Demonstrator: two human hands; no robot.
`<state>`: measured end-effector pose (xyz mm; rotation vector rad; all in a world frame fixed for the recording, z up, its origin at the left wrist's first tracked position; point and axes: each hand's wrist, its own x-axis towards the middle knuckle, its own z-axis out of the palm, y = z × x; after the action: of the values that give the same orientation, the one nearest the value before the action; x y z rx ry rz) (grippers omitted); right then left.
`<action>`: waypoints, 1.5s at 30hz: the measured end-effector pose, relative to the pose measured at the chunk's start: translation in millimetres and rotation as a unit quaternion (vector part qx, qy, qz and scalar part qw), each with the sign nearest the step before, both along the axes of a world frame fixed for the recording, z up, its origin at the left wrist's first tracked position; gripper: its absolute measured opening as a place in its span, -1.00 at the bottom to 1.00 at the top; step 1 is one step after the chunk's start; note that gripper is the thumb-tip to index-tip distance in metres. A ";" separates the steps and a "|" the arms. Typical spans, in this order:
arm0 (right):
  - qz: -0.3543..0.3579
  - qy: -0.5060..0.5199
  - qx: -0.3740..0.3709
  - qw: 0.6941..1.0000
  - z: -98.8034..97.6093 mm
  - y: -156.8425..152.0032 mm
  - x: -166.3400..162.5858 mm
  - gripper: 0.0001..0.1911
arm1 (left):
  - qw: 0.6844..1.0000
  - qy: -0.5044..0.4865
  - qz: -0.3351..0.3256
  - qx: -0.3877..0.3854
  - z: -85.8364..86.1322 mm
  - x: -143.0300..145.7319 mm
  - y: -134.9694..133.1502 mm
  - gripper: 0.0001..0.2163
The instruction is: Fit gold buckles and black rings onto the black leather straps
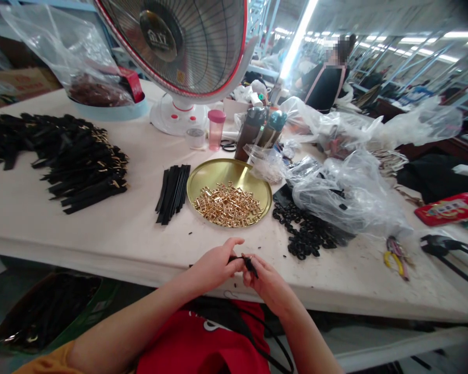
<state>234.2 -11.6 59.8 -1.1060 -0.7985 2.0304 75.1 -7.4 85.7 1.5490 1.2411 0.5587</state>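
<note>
My left hand [217, 264] and my right hand [265, 281] meet at the table's front edge. Both pinch a thin black strap [246, 261] between their fingertips. Just beyond them sits a round gold tray [218, 174] holding a heap of small gold buckles [228, 205]. A bundle of loose black straps [173, 193] lies left of the tray. A pile of small black rings [302, 234] lies to the tray's right. Finished black straps with gold fittings [81, 166] are heaped at the far left.
A large fan heater [179, 47] stands at the back. Beside it are a pink cup [216, 129], tape [195, 137] and two bottles [259, 132]. Clear plastic bags [347, 192] crowd the right side. Pliers [393, 255] lie near the right front. Another person [327, 78] works behind.
</note>
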 end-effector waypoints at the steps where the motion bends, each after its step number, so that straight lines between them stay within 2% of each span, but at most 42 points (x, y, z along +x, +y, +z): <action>1: 0.014 0.014 -0.021 1.000 -0.4 -1.1 0.6 -0.78 | 1.000 0.021 0.001 0.007 -0.5 -0.4 0.0 -0.62; 5: 0.030 0.082 -0.101 0.991 -2.4 -3.8 4.5 -0.85 | 0.998 0.055 -0.003 0.009 -3.2 -2.4 0.3 -0.71; 8: 0.014 0.099 -0.095 0.990 -4.3 -2.0 7.4 -0.87 | 0.998 0.065 -0.009 0.020 -3.0 -5.2 0.0 -0.80; 11: -0.027 0.049 -0.036 0.998 -6.3 2.9 8.3 -0.79 | 0.997 0.074 -0.014 0.014 0.6 -9.1 -1.2 -0.83; 14: -0.065 -0.059 0.056 0.995 -9.0 7.9 5.1 -0.74 | 0.998 0.008 -0.021 -0.057 1.7 -10.2 -1.7 -0.84; 17: -0.097 -0.207 0.155 0.961 -11.1 11.7 -0.5 -0.72 | 0.984 -0.100 0.001 -0.145 -5.3 -5.9 0.4 -0.82; 19: -0.108 -0.243 0.169 0.949 -10.9 14.0 -2.9 -0.74 | 0.974 -0.148 0.025 -0.170 -12.5 -1.9 2.9 -0.80; 22: -0.063 -0.210 0.129 0.967 -8.5 17.0 -2.6 -0.64 | 0.971 -0.169 0.037 -0.168 -20.2 0.9 6.2 -0.82; 25: -0.013 -0.185 0.102 0.977 -7.4 17.9 -0.1 -0.71 | 0.974 -0.161 0.023 -0.160 -20.6 -2.2 7.8 -0.77; 29: -0.044 -0.198 0.104 0.974 -9.5 16.5 0.2 -0.75 | 0.971 -0.146 -0.012 -0.189 -17.6 -8.2 8.1 -0.76; 32: -0.042 -0.246 0.142 0.958 -10.9 15.5 0.4 -0.78 | 0.959 -0.167 -0.005 -0.230 -20.5 -8.1 6.9 -0.78; 35: 0.016 -0.300 0.211 0.930 -10.9 14.3 4.1 -0.86 | 0.949 -0.198 0.035 -0.242 -26.9 -5.4 3.8 -0.77; 41: 0.118 -0.369 0.314 0.867 -2.3 6.8 14.5 -0.96 | 0.964 -0.167 0.030 -0.206 -33.5 -4.7 -4.2 -0.80; 45: 0.154 -0.379 0.335 0.849 2.7 0.3 18.1 -0.95 | 0.981 -0.112 -0.001 -0.160 -31.1 -3.3 -8.0 -0.81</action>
<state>252.2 -11.4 62.5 -1.3871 -2.0078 1.2636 71.8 -15.4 54.6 1.1840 1.0962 0.4911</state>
